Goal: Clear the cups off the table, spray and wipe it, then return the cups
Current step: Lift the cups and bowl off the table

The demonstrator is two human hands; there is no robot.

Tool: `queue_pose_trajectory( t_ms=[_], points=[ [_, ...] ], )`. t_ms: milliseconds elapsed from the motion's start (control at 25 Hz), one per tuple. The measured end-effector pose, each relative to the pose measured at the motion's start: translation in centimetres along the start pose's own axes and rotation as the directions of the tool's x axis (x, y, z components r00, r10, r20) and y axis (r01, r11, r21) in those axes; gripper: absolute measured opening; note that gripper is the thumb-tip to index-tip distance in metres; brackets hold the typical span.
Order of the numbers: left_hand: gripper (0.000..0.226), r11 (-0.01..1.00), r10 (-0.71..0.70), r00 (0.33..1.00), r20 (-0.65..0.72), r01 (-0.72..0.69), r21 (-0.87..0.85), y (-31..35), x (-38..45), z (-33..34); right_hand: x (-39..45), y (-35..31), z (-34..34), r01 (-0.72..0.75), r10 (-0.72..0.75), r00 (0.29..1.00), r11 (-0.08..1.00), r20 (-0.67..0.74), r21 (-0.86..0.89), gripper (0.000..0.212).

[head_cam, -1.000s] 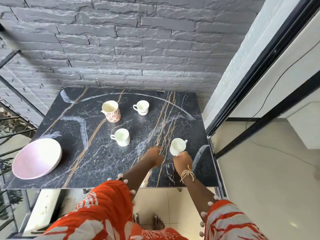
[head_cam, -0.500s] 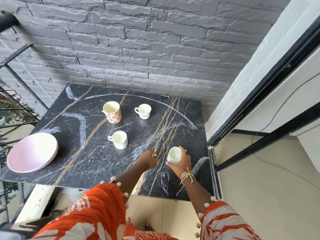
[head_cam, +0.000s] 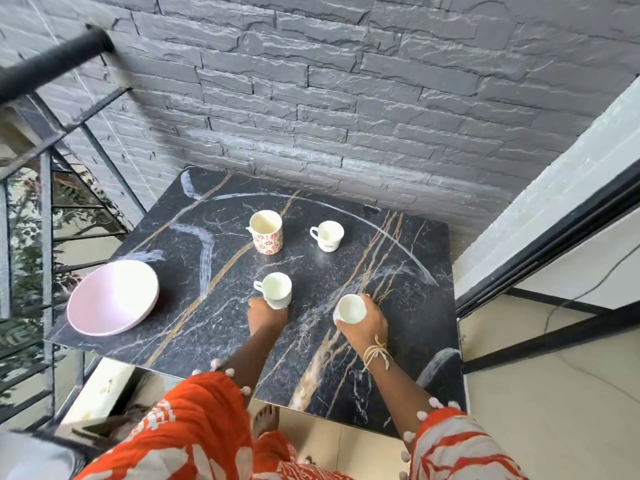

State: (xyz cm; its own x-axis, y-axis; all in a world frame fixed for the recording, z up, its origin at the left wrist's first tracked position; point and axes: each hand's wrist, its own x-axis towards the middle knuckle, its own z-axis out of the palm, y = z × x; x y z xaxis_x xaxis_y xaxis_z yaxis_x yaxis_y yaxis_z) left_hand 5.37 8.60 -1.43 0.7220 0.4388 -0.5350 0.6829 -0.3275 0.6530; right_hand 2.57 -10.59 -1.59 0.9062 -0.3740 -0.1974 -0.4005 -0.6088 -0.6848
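My right hand (head_cam: 366,325) grips a small white cup (head_cam: 349,308) and holds it just above the black marble table (head_cam: 221,327). My left hand (head_cam: 266,313) is at the near side of a second white cup (head_cam: 276,288) in the table's middle, fingers against its base. Farther back stand a taller mug with red flowers (head_cam: 266,232) and a third small white cup (head_cam: 328,235). White smears streak the tabletop.
A pale pink bowl (head_cam: 112,296) sits near the table's left edge. A grey stone wall runs behind the table, a black metal railing (head_cam: 45,188) stands at the left, and a dark door frame (head_cam: 540,244) lies at the right. Tiled floor is beneath.
My right hand has lifted the white cup off the table. My left hand has moved forward from the bare tabletop to the middle white cup.
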Motion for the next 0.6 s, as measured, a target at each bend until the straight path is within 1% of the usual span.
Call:
queue_pose_trajectory(
  t_ms=[40, 120, 200, 280, 400, 480, 600],
  points=[
    [0.069, 0.999, -0.015, 0.999, -0.03, 0.014, -0.045, 0.2, 0.8, -0.5, 0.3, -1.0, 1.0, 0.042, -0.042, 0.999, 0.999, 0.001, -0.005, 0.068],
    [0.081, 0.998, 0.032, 0.999, -0.021, -0.033, -0.052, 0.5, 1.9, -1.1, 0.8, -2.6, 2.5, 0.109, -0.109, 0.994, 0.994, 0.01, -0.031, 0.065],
    [0.096, 0.992, 0.129, 0.991, 0.031, -0.129, -0.01, 0.6, 2.9, -1.5, 1.5, -3.8, 3.9, 0.148, -0.147, 0.989, 0.988, 0.023, -0.032, 0.066],
    [0.103, 0.964, 0.241, 0.967, 0.086, -0.248, 0.093, 0.7, 4.1, -1.6, 2.3, -4.5, 4.9, 0.164, -0.163, 0.986, 0.986, 0.048, -0.023, 0.069],
    [0.097, 0.896, 0.337, 0.924, 0.182, -0.373, 0.239, 1.0, 5.7, -1.9, 3.4, -5.4, 5.9, 0.159, -0.156, 0.985, 0.987, 0.08, -0.034, 0.075],
    [0.092, 0.868, 0.344, 0.911, 0.227, -0.401, 0.292, 1.3, 6.4, -1.9, 3.9, -5.8, 6.3, 0.156, -0.152, 0.985, 0.987, 0.088, -0.049, 0.076],
    [0.087, 0.855, 0.34, 0.904, 0.26, -0.412, 0.314, 1.6, 6.9, -2.2, 4.3, -6.1, 6.5, 0.161, -0.155, 0.983, 0.985, 0.099, -0.058, 0.077]
  ],
)
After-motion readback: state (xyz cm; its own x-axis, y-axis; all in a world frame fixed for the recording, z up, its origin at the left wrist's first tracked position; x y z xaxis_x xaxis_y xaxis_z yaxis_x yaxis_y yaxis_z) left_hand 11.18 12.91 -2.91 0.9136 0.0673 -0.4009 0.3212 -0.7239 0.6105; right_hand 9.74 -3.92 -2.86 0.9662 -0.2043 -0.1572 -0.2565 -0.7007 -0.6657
